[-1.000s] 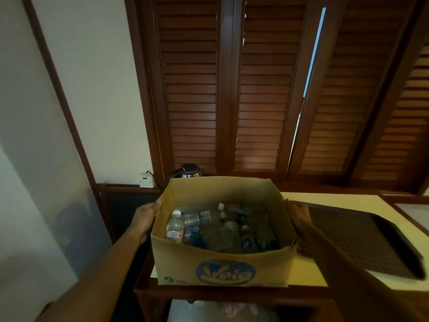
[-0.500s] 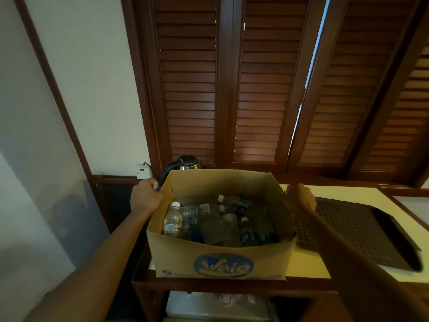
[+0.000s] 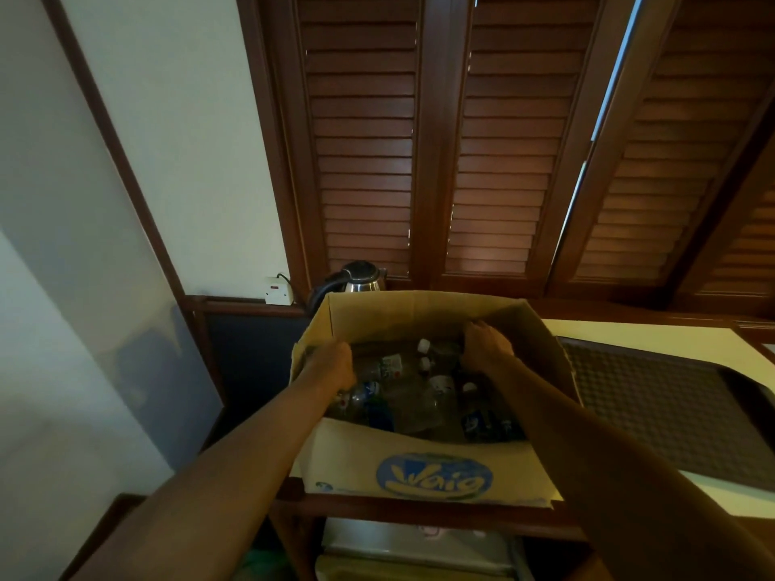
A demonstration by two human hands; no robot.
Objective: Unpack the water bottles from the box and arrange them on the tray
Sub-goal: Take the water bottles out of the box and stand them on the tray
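Both hands, left hand [image 3: 331,364] and right hand [image 3: 486,345], reach into the box [image 3: 419,463] among the water bottles [image 3: 390,366]; their grip cannot be told. Next: lift one toward the tray [image 3: 654,396] at right.

Both hands inside box [image 3: 423,463] – left hand [image 3: 331,364], right hand [image 3: 486,345] among water bottles [image 3: 386,366]; tray [image 3: 654,404] just beside

**Box on the counter, tray to its right**

An open brown cardboard box [image 3: 423,463] sits on the pale-topped wooden counter [image 3: 654,335]. Inside it lie clear plastic water bottles [image 3: 402,396], jumbled on their sides. Both hands reach into the box: the left hand [image 3: 329,366] at its left wall, the right hand [image 3: 486,345] toward its back right. The dark textured tray [image 3: 654,408] lies just right of the box. Behind the box's back left corner stands a steel electric kettle [image 3: 360,278], with a white wall socket [image 3: 279,290] to its left.
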